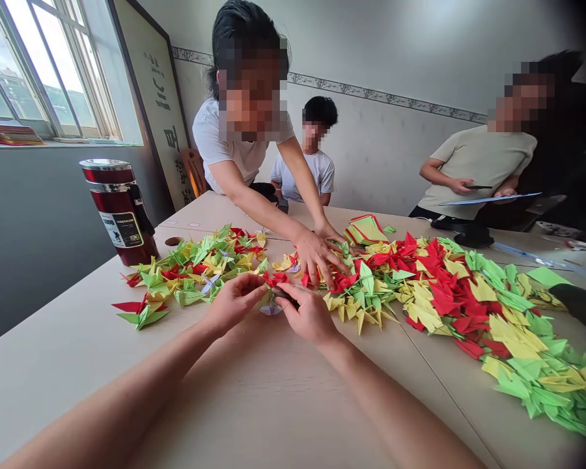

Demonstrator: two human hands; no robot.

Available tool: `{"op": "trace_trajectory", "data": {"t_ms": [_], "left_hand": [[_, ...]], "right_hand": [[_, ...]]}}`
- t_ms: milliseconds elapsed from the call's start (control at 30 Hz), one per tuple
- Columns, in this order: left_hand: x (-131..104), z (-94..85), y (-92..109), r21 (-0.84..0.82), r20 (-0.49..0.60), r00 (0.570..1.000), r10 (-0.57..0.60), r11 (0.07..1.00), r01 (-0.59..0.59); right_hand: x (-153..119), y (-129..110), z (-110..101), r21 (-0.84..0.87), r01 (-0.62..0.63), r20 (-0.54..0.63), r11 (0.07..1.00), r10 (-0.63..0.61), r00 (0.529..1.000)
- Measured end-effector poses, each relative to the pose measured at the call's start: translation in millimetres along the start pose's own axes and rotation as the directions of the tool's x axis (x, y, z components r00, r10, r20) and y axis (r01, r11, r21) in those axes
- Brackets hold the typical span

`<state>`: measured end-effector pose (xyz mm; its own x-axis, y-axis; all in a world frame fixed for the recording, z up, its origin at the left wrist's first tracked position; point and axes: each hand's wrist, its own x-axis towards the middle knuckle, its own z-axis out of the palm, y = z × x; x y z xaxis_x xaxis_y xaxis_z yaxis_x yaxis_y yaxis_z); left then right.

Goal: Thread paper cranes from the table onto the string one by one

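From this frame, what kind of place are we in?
Probably a classroom or community activity room, not a home. Long pale tables are pushed together and covered with piles of folded paper cranes, several people sit or lean around them, and a framed calligraphy panel leans on the wall by the window.

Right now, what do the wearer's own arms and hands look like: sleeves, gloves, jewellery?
Both forearms are bare up to the frame edge: no sleeves in view. The left hand and right hand wear no gloves, and no rings, watch or bracelet show on either wrist.
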<state>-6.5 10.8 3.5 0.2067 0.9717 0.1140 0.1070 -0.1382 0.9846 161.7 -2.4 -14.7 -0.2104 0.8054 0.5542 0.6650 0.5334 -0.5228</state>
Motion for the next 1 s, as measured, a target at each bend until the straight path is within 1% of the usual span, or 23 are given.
{"op": "trace_trajectory", "data": {"t_ms": [200, 300, 433, 600, 800, 1000], "left_hand": [[-2.1, 0.6, 0.8, 0.111, 0.027, 1.0, -0.001, 0.994, -0.002], [-2.1, 0.3, -0.7, 0.16, 0.049, 0.999, -0.007, 0.987, -0.001], [-0.7, -0.7, -4.4, 0.211, 0.081, 0.996, 0.041, 0.976, -0.057], [1.3, -1.6, -9.0, 0.241, 0.104, 0.992, 0.065, 0.966, -0.089], [1.7, -1.6, -8.5, 0.28, 0.107, 0.991, 0.081, 0.954, -0.108], [2.2, -2.1, -11.0, 0.314, 0.134, 0.985, 0.105, 0.939, -0.143]], "right_hand": [[-1.2, -1.6, 0.8, -0.023, -0.021, 0.044, 1.0, 0.022, 0.999], [-1.8, -2.2, 1.3, -0.035, -0.024, 0.046, 0.999, 0.026, 0.999], [-2.4, -3.7, 1.3, -0.037, -0.031, 0.069, 0.999, 0.033, 0.997], [-3.4, -6.0, 1.1, -0.039, -0.028, 0.088, 0.999, 0.031, 0.996], [-4.2, -7.7, 0.2, -0.041, -0.044, 0.113, 0.998, 0.048, 0.992], [-4.7, -7.3, 1.4, -0.023, -0.044, 0.121, 0.999, 0.046, 0.992]]}}
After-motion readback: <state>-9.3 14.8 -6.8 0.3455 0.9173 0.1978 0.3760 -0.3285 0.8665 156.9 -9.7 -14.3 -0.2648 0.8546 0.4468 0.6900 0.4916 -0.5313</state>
